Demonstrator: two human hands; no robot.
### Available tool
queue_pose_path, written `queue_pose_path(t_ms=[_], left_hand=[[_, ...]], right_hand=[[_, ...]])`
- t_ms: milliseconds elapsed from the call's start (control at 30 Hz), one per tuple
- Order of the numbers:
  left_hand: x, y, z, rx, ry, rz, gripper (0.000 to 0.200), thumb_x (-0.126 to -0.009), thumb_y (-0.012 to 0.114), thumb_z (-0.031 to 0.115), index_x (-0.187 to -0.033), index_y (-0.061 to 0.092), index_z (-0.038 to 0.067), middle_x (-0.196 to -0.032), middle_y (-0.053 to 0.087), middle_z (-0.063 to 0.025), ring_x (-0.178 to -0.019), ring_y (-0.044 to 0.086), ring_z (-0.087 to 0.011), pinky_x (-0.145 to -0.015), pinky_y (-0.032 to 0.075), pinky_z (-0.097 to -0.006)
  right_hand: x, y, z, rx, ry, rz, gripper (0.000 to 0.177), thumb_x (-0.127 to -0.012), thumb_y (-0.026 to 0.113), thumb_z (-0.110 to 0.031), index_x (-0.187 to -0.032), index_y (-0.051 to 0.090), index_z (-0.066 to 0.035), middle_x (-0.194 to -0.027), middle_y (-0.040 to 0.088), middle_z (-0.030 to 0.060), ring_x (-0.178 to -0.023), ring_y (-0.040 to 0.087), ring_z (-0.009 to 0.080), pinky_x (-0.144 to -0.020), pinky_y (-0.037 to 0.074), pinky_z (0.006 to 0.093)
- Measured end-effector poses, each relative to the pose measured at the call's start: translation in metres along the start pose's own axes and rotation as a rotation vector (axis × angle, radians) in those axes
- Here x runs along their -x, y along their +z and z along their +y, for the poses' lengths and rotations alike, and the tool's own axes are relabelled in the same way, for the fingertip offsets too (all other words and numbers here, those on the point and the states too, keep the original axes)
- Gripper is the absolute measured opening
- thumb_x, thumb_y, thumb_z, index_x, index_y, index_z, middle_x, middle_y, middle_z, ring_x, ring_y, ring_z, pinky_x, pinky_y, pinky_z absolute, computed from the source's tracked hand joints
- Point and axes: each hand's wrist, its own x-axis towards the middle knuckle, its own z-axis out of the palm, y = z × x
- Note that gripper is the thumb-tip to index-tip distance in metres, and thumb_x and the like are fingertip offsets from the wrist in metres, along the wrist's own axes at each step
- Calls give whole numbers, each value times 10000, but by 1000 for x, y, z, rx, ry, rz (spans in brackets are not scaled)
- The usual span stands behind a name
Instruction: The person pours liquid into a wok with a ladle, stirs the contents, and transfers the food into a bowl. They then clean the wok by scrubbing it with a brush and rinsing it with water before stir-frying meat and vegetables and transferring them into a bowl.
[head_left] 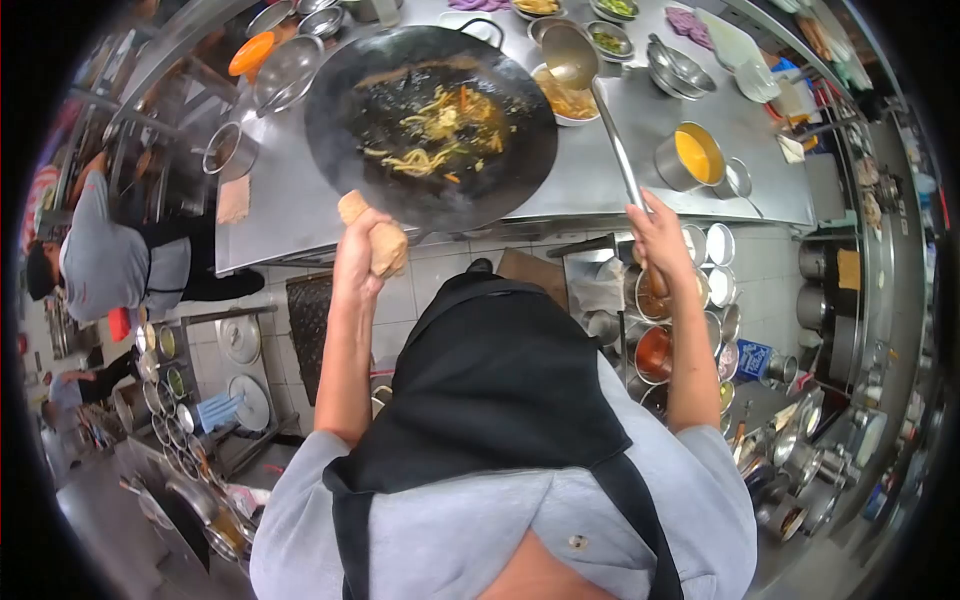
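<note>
Left hand (356, 248): closed in a full fist round the cloth-wrapped handle (384, 243) of the wok (338, 130), gripping at the pan's 7 o'clock edge. Right hand (660, 238): fingers curled shut round the lower end of the ladle (612, 135) shaft, the ladle's cup hanging over a white bowl (585, 117) of food just off the wok's 2 o'clock rim. Wok location: above the steel counter (290, 200), at 12 o'clock in the view; whether it rests on the counter or is lifted clear cannot be told. Contents: a small scatter of noodle and vegetable strips (440, 125) near the pan's centre, on a dark, oily-looking surface. Handling assessment: the wok is judged large, rigid and heavy for one hand, its weight lying well out from the single handle, so it would tend to twist in the grip. The cloth wrap suggests a hot handle and looks like the only sound place to hold. The contents are judged light and liable to slide on the greasy interior. The ladle is judged stiff, long and fairly light, best held low on the shaft. Adjacent: a pot of yellow sauce (697, 155) at 3 o'clock from the wok; a co-worker (105, 265) in grey at the frame's 9 o'clock.
</note>
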Motion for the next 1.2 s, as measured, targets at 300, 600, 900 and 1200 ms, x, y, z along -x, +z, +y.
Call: queue_pose_path(t_ms=[300,600,900,1200], left_hand=[[-3,33,5,-63,115,0,81,-804,589,104,-825,557,32,-728,607,-84,-608,611,-187,-529,507,-299],[-6,65,5,-150,150,18,124,-781,602,117,-844,554,23,-702,584,-69,-566,601,-187,-493,500,-319],[13,21,8,-50,-58,2,163,-771,638,155,-861,541,61,-680,583,-51,-547,602,-183,-498,510,-310],[36,-16,30,-96,-36,-3,114,-790,600,129,-843,542,45,-730,599,-97,-582,595,-203,-492,511,-317]], right_hand=[[7,64,8,196,-166,-4,396,-941,563,-225,-1297,532,-55,-595,521,13,-426,479,113,-346,383,292],[77,74,-58,-788,401,-730,354,-1015,441,-251,-1293,479,-35,-620,400,-29,-385,348,12,-284,331,182],[88,35,-78,-1318,517,-845,404,-1048,331,-236,-1371,354,7,-614,364,-2,-368,362,26,-258,381,192],[-1,22,-19,-113,36,-80,419,-910,590,-208,-1290,506,-53,-615,485,3,-440,461,92,-368,428,263]])
